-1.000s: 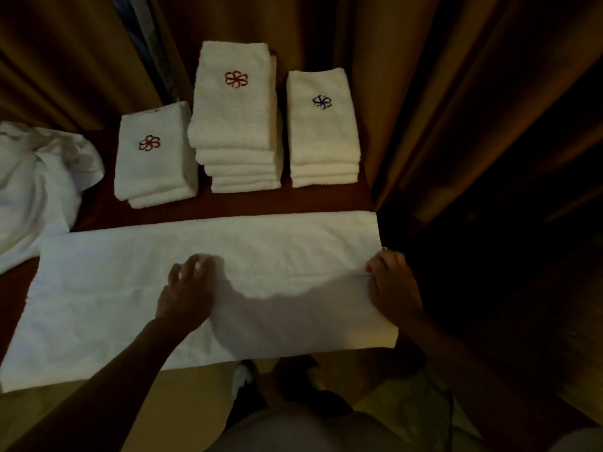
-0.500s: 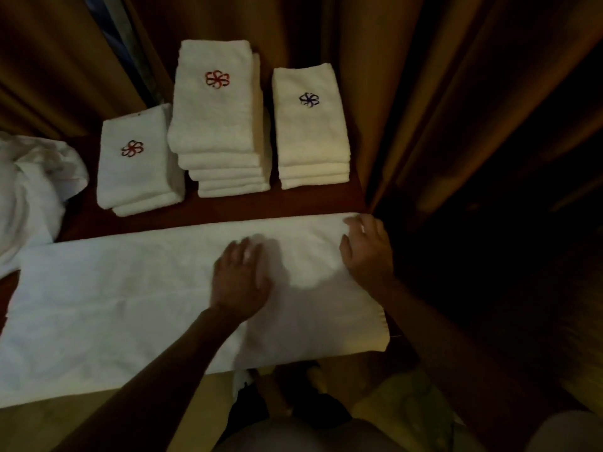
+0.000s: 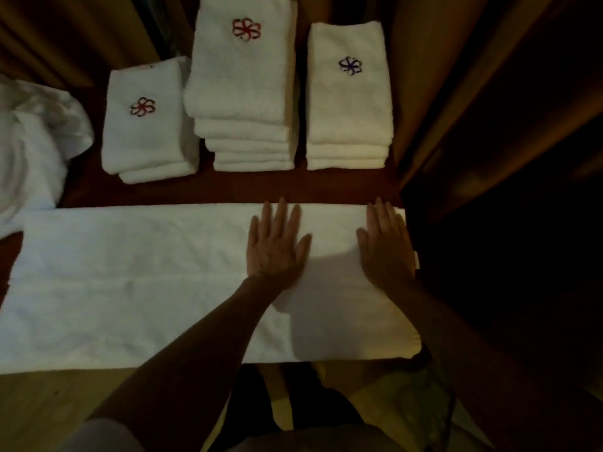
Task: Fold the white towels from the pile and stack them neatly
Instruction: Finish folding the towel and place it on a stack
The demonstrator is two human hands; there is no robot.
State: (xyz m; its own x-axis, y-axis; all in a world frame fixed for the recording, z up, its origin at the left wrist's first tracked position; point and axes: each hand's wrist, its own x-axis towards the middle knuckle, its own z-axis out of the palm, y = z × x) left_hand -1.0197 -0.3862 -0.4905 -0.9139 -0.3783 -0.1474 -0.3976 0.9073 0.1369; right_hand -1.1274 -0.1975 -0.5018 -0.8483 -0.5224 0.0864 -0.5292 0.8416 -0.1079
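Observation:
A long white towel lies folded lengthwise across the dark red table, its near part hanging over the front edge. My left hand presses flat on it right of the middle, fingers straight and reaching the far edge. My right hand lies flat on the towel's right end. Behind stand three stacks of folded towels: a low one with a red flower, a tall one with a red flower, and one with a purple flower. The unfolded pile sits at the far left.
The table shows a bare dark red strip between the towel and the stacks. Brown curtains hang behind and to the right. The table's right edge ends just past my right hand. My legs and feet are below the front edge.
Both hands slid away from me across the towel to its far edge and flattened out. The left hand also moved rightward. The view came closer to the table.

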